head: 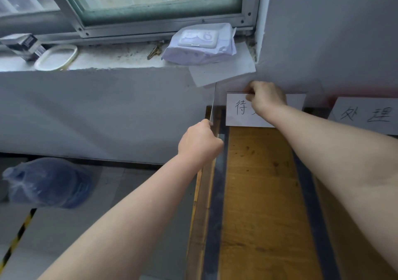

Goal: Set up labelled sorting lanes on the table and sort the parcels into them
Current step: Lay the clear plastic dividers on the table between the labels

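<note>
A white paper label [239, 116] with handwritten characters stands against the wall at the far end of the wooden table [258, 193]. My right hand [267, 99] pinches its top edge and hides the middle of it. My left hand [200, 143] is closed on the lower end of a thin pale strip [213, 102] that runs up towards the wall, just left of the label. Dark tape lines [217, 193] run along the table and mark a lane. A second handwritten label [366, 116] leans at the right.
On the windowsill above lie a pack of wet wipes [200, 44] on a loose paper sheet [228, 70], keys [154, 51], an oval white lid [57, 57] and a dark box [23, 46]. A blue water jug [47, 182] lies on the floor at the left.
</note>
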`<action>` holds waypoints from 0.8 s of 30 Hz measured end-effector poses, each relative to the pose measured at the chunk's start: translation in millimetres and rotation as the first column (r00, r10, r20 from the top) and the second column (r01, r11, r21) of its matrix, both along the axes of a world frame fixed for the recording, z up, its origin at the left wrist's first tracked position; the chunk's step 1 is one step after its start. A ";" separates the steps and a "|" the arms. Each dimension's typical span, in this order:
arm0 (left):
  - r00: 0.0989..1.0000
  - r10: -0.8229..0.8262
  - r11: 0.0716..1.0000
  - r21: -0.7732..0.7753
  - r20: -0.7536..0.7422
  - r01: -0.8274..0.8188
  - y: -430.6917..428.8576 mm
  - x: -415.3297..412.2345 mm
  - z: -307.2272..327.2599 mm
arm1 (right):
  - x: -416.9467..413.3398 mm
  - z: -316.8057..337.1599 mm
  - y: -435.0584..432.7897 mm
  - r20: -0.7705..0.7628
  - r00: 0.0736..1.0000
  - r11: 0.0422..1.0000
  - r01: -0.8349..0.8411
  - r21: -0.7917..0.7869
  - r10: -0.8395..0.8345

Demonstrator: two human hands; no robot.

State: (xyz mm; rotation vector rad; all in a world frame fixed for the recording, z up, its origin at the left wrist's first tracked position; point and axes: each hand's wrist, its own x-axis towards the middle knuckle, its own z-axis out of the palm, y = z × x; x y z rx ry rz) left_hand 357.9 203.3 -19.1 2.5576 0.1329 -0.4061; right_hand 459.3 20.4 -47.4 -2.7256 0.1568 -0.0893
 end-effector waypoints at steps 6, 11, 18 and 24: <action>0.997 0.063 0.994 0.089 -0.053 -0.058 0.8 -4.5 3.9 | -24.1 11.3 -5.1 0.016 0.998 0.989 -0.058 -0.137 0.061; 0.982 0.080 0.995 0.074 -0.172 -0.068 5.4 -30.0 12.3 | -79.5 22.7 -14.9 0.049 0.992 0.985 -0.106 -0.133 0.114; 0.963 0.102 0.994 0.055 -0.250 -0.091 6.9 -80.8 21.2 | -175.4 33.7 -53.2 0.021 1.000 0.973 0.018 -0.231 -0.013; 0.975 0.148 0.989 0.035 -0.166 -0.144 4.1 -101.3 13.9 | -239.2 46.6 -78.0 -0.132 0.982 0.979 0.112 -0.173 -0.136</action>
